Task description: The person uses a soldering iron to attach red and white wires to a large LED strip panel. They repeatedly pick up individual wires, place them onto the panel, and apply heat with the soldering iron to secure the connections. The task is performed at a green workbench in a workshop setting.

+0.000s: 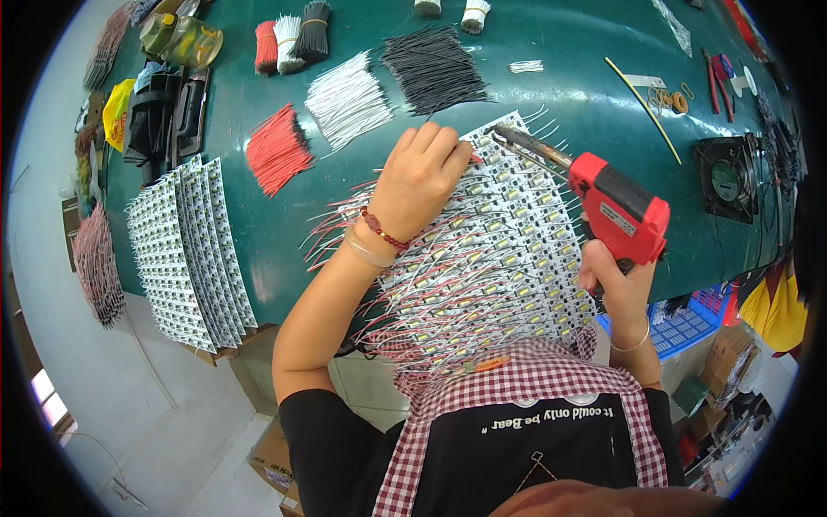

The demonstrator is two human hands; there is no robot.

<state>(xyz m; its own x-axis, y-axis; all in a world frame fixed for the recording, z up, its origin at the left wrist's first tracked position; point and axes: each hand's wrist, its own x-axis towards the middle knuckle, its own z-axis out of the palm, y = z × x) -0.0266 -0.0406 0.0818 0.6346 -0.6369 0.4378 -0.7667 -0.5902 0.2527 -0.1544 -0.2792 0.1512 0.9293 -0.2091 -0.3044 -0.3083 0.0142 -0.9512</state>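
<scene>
Bright, fairly even indoor light, blown-out window (pixel 55 407) at lower left, desk (pixel 560 30) edges bowed by fisheye distortion, black rounded border, centre mostly sharp, rim softer.

green table (pixel 551 34) with circuit boards (pixel 538 246), red, white, black wires (pixel 349 101)

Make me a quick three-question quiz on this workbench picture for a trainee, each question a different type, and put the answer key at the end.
1. Which hand holds the red and black soldering gun?
2. True or false: the loose white wires lie between the loose red wires and the loose black wires.
3. Fill in the blank: beneath the left hand are white, wired ____.

Key:
1. The right hand.
2. True.
3. Circuit boards.
</scene>
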